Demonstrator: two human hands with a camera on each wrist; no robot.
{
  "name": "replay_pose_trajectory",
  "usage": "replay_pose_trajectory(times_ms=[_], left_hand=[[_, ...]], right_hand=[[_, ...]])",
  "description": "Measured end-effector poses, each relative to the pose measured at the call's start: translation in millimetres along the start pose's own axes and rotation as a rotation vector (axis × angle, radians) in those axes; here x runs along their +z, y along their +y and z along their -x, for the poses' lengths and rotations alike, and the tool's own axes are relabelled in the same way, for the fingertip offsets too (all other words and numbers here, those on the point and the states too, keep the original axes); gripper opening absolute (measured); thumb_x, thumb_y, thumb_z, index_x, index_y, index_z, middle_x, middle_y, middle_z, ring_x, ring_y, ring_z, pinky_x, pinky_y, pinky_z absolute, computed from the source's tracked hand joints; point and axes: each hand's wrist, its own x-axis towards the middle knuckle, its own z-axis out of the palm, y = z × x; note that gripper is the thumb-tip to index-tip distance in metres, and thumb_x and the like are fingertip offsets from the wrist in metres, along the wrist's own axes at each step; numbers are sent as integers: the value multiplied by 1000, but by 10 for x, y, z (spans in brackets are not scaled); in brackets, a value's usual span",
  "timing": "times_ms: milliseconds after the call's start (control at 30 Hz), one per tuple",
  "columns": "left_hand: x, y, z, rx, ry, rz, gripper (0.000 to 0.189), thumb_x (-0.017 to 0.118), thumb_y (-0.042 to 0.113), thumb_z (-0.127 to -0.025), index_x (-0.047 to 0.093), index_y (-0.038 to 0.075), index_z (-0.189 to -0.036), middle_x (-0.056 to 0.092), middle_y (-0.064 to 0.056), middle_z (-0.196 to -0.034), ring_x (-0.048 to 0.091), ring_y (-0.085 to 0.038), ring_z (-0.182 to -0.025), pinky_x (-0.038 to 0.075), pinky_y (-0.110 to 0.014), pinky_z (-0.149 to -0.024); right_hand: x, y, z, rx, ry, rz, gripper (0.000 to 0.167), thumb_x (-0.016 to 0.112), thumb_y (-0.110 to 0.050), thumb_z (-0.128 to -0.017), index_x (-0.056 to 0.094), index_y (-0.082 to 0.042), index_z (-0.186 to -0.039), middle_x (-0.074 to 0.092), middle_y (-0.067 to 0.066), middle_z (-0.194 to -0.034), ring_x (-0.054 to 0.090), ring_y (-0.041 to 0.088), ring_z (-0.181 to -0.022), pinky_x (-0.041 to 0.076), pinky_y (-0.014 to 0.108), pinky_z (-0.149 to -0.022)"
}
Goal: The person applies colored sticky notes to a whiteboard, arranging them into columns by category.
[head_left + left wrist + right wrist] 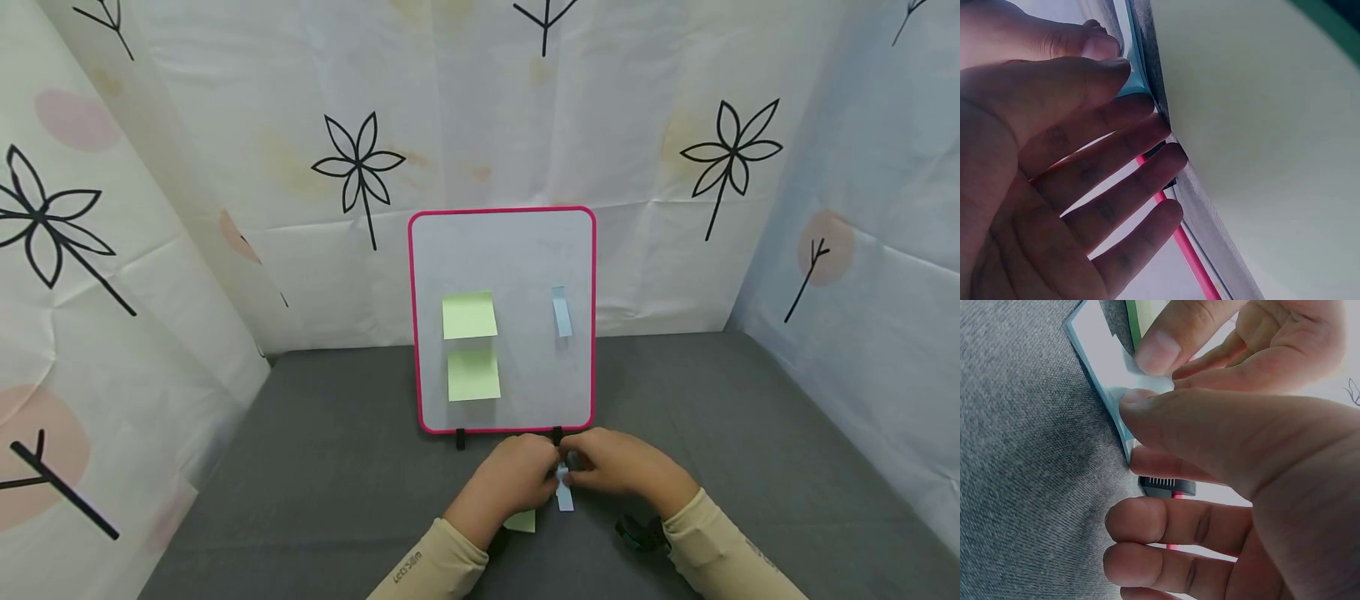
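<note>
Both hands meet over the table, just in front of the whiteboard's foot, at a narrow pad of light blue sticky notes (565,498). My left hand (517,471) pinches a lifted blue sheet between thumb and index finger, its other fingers spread apart in the left wrist view. From the right, my right hand (626,462) holds the blue pad (1094,347), thumb (1144,409) on its face and index finger behind its edge. A light green sticky note pad (521,522) lies on the table, partly hidden under my left wrist; it fills much of the left wrist view.
A whiteboard (517,250) with a pink frame stands upright on black feet (461,439). On it are two green sticky notes (469,315) at left and one blue strip (562,312) at right. A dark object (641,533) sits beside my right wrist. Patterned cloth (525,125) surrounds the grey table (337,467).
</note>
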Motion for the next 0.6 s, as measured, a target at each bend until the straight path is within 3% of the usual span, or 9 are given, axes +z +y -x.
replay_pose_trajectory(times_ms=[600], left_hand=[[10,-27,-18,-9,-34,39,29,77,17,-93,58,18,-70,47,8,-65,40,-5,-58,34,-21,-54]], right_hand=[[-13,3,-8,-6,-29,-21,10,75,-20,-99,73,-16,-109,46,-12,-69,42,0,-59,38,23,-58]])
